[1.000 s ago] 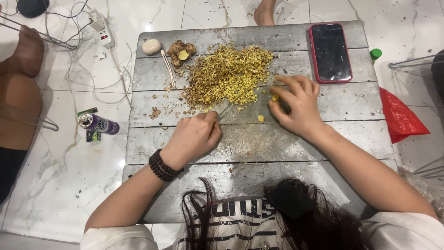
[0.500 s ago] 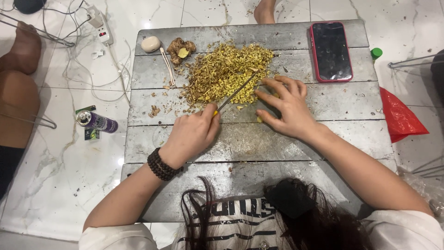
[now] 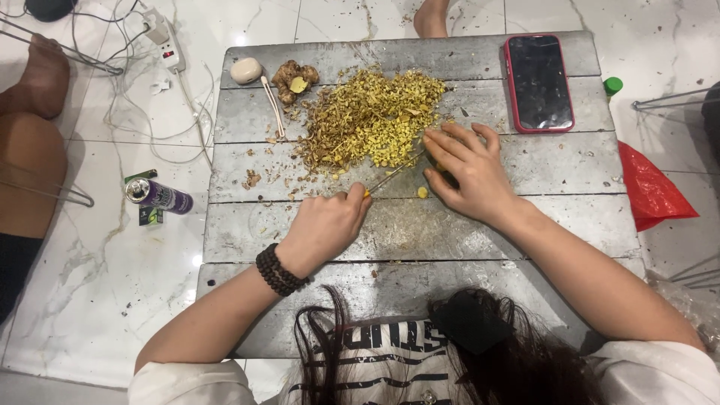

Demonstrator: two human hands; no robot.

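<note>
At nine o'clock off the desk, a small purple cylindrical can (image 3: 159, 196) lies on its side on the white marble floor (image 3: 97, 300), with a little green-and-black packet (image 3: 150, 217) just beside it. A white power strip with cables (image 3: 166, 39) sits at eleven o'clock, a crumpled red plastic bag (image 3: 651, 189) at three o'clock, and a green bottle cap (image 3: 613, 85) at two. On the grey weathered wooden plank desk (image 3: 525, 225), a red-cased phone with a dark screen (image 3: 538, 82) lies flat near the far right corner, a pale oval case (image 3: 246, 70) and a knobbly brown root (image 3: 293, 79) near the far left.

The near planks by me are mostly bare; the desk's left and right edges are free.

My left hand (image 3: 326, 225) is closed around the handle of a thin-bladed knife (image 3: 394, 174), whose blade points to two o'clock into the heap of chopped yellow root pieces (image 3: 371, 116). My right hand (image 3: 469, 172) lies at three o'clock of the blade, fingers curled down over a piece I cannot make out, touching the heap's near edge.
</note>
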